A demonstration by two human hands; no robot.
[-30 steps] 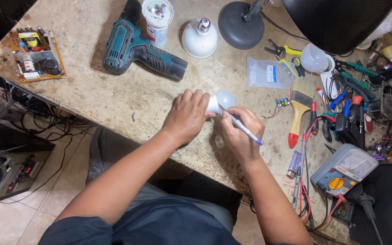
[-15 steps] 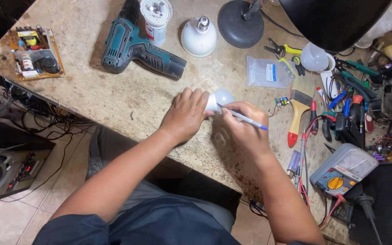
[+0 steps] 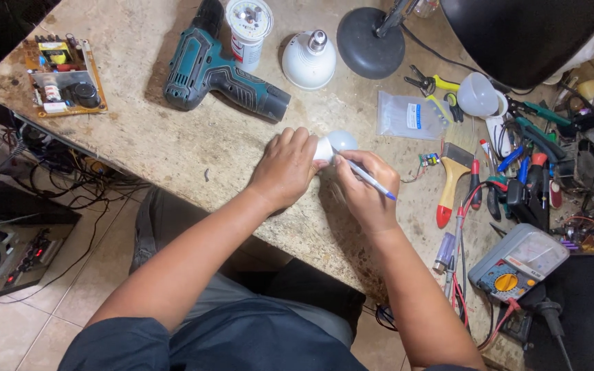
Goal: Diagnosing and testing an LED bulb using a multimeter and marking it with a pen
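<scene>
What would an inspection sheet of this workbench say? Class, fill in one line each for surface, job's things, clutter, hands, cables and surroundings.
Surface: speckled stone bench, worn, crowded at the right.
Job's things: white bulb lying on the bench; pen with its tip at the bulb.
Clutter: teal drill, can, bulb shell, circuit board, brush, pliers, multimeter.
Hands: left hand grips the bulb; right hand holds the pen.
Cables: red leads by the multimeter; black cables hang below the bench edge.
Surroundings: black lamp overhead; tiled floor.
</scene>
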